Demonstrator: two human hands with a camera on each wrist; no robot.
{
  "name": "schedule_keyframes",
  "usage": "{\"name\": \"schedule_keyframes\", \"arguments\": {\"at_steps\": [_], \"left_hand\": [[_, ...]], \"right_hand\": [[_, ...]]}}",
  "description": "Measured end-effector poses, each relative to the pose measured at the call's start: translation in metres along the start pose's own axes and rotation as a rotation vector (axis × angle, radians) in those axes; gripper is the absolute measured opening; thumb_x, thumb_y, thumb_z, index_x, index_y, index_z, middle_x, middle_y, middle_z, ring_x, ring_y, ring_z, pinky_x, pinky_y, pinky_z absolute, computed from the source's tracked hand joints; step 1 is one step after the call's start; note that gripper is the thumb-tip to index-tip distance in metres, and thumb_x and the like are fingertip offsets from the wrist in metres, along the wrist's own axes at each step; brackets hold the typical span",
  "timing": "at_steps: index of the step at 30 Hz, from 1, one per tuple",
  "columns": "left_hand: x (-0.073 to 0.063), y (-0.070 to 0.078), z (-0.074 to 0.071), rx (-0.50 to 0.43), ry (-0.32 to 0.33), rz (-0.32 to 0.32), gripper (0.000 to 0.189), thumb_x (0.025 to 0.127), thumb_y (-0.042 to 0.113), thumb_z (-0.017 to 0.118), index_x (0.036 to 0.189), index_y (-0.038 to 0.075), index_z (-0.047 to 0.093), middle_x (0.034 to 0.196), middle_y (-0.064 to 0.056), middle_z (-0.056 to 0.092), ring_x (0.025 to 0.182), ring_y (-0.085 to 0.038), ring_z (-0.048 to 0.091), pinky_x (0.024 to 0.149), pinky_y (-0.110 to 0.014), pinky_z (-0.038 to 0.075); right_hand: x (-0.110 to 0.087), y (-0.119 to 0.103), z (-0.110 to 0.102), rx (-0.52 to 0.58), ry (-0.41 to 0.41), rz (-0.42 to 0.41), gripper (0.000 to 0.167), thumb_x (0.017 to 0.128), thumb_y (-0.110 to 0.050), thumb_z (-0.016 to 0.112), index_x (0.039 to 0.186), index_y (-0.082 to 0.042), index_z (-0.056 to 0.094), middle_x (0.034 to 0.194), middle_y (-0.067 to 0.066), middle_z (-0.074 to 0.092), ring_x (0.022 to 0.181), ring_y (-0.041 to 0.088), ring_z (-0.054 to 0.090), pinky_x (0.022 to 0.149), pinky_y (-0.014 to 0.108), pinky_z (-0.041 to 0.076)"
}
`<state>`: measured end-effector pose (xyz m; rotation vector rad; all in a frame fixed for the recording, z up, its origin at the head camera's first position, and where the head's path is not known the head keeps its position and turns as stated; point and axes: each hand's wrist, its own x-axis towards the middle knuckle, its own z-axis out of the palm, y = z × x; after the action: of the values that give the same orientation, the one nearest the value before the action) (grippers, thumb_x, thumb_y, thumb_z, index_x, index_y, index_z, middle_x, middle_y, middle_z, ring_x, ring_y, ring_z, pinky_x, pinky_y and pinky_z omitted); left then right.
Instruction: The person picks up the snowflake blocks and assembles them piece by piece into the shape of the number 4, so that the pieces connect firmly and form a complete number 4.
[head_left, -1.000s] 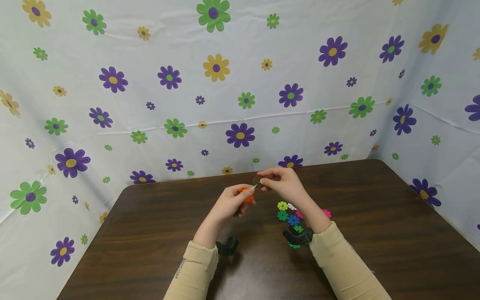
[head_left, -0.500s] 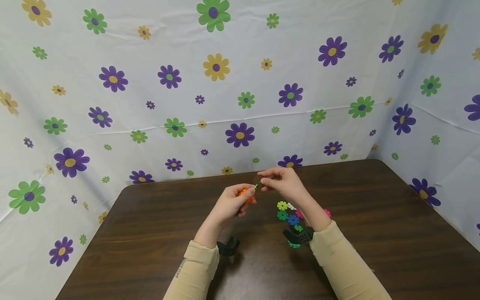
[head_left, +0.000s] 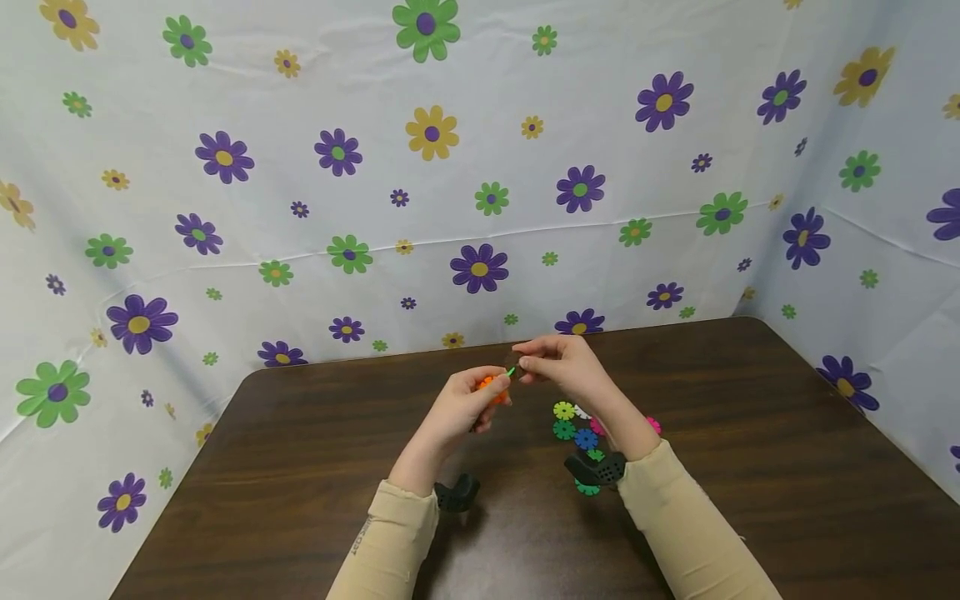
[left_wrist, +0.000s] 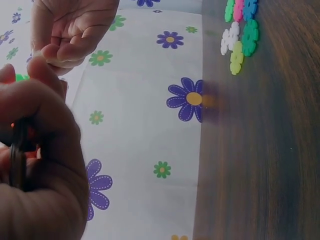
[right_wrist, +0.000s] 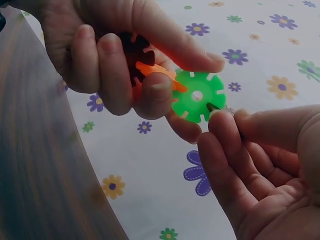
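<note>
My left hand (head_left: pixel 459 404) grips a small cluster of notched plastic discs above the table. In the right wrist view the cluster shows a bright green disc (right_wrist: pixel 212 90), an orange disc (right_wrist: pixel 159 74) slotted against it, and a dark reddish disc (right_wrist: pixel 141 50) partly hidden by curled fingers. The left thumb lies along the green disc's upper edge. My right hand (head_left: pixel 566 365) pinches a dark brown disc (right_wrist: pixel 213 107) between thumb and fingertip, its edge at the green disc's lower rim. Most of this brown disc is hidden by the fingers.
Below the right forearm, several loose discs lie on the dark wooden table (head_left: pixel 315 467): a yellow disc (head_left: pixel 564 410), a dark green disc (head_left: pixel 564 429), a blue disc (head_left: pixel 586 439), a pink disc (head_left: pixel 653 426) and others. A flowered cloth (head_left: pixel 420 192) hangs behind the table.
</note>
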<state>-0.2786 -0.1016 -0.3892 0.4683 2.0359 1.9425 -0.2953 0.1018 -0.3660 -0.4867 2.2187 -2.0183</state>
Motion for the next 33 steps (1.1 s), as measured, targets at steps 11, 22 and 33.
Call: {"name": "schedule_keyframes", "arguments": {"at_steps": [11,22,33], "left_hand": [[-0.002,0.001,-0.004,-0.054,-0.081,-0.113,0.081,0.092,0.068,0.041,0.141,0.003,0.042,0.095,-0.009,0.065,0.055,-0.012,0.053,0.056,-0.026,0.050],[0.001,0.000,-0.004,-0.010,-0.113,-0.117,0.062,0.099,0.056,0.041,0.127,0.001,0.051,0.086,-0.006,0.064,0.052,-0.011,0.050,0.052,-0.026,0.048],[-0.001,-0.005,-0.005,0.003,-0.076,-0.065,0.056,0.100,0.045,0.049,0.131,0.000,0.050,0.088,-0.013,0.060,0.051,-0.012,0.045,0.051,-0.028,0.047]], "right_hand": [[0.001,0.000,-0.007,-0.084,-0.032,-0.001,0.029,0.097,-0.013,0.060,0.121,0.003,0.065,0.107,0.018,0.065,0.084,0.034,0.066,0.085,0.043,0.053],[0.001,-0.001,-0.008,-0.110,-0.150,-0.026,0.031,0.097,-0.008,0.057,0.126,0.003,0.062,0.098,0.023,0.064,0.087,0.041,0.064,0.083,0.039,0.054],[0.002,0.018,-0.048,-0.264,-0.116,0.011,0.039,0.096,-0.021,0.062,0.128,0.001,0.060,0.112,0.019,0.065,0.093,0.037,0.063,0.088,0.053,0.049]]}}
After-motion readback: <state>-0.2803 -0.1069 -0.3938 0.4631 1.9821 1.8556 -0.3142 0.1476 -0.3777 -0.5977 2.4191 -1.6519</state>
